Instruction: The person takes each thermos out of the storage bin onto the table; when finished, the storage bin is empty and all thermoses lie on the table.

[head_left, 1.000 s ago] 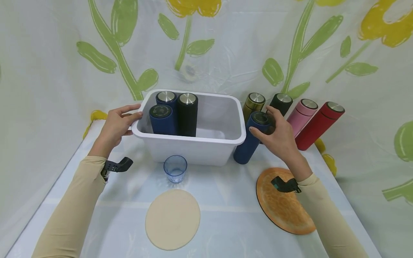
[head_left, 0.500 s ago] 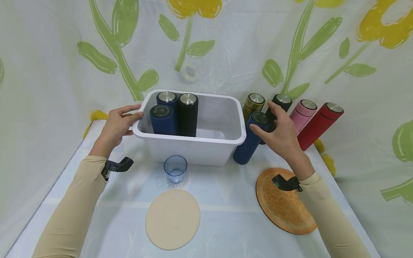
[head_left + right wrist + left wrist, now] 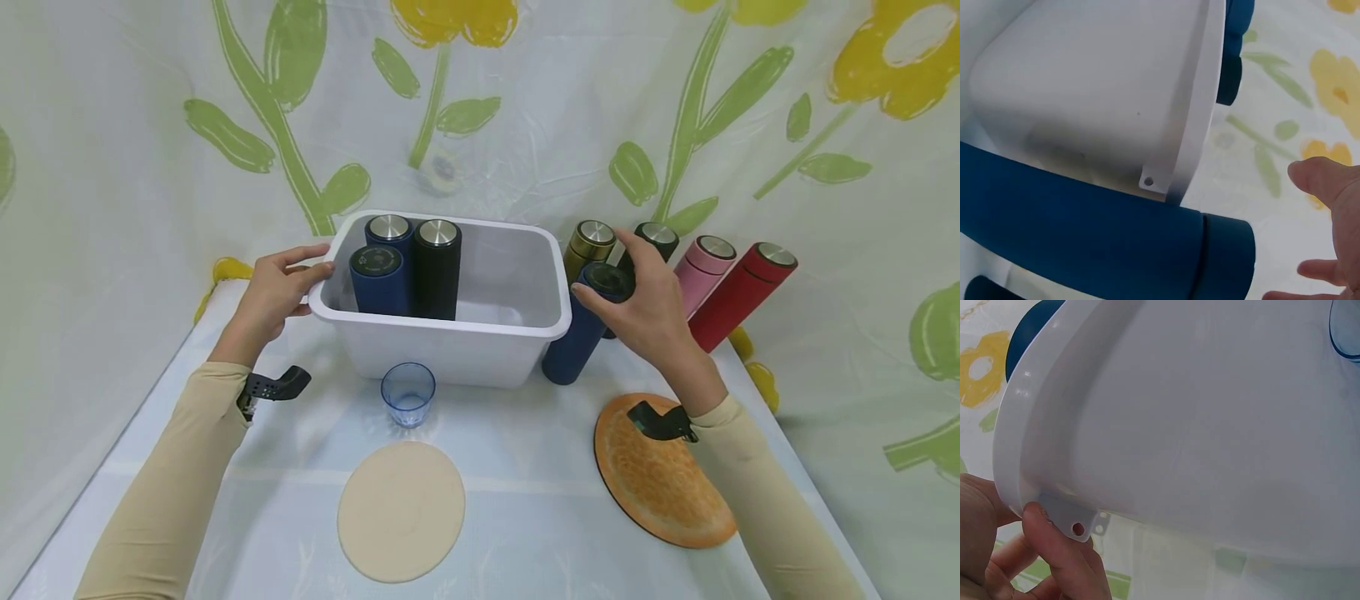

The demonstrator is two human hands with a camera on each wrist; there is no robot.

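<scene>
My left hand [image 3: 272,292] grips the left end of the white plastic bin [image 3: 450,354] at its rim. In the left wrist view a fingertip lies on a small tab [image 3: 1063,515] under that rim. Inside the bin's left half stand two navy thermos flasks [image 3: 378,290] and a black one [image 3: 435,279]. To the right of the bin, another navy thermos [image 3: 573,346] leans over. My right hand [image 3: 652,312] hovers around its black-topped lid, thumb and fingers spread; the right wrist view shows the fingers apart from the lid end of the navy thermos [image 3: 1116,237].
Behind the right hand stand a gold thermos [image 3: 592,240], a black one [image 3: 657,237], a pink one [image 3: 705,262] and a red one [image 3: 738,300]. A blue glass [image 3: 407,396] sits before the bin. Nearer lie a beige round mat [image 3: 401,510] and a brown round board [image 3: 652,475].
My right hand drew slightly right off the navy thermos's lid, then came back left over it. The left hand stays on the bin.
</scene>
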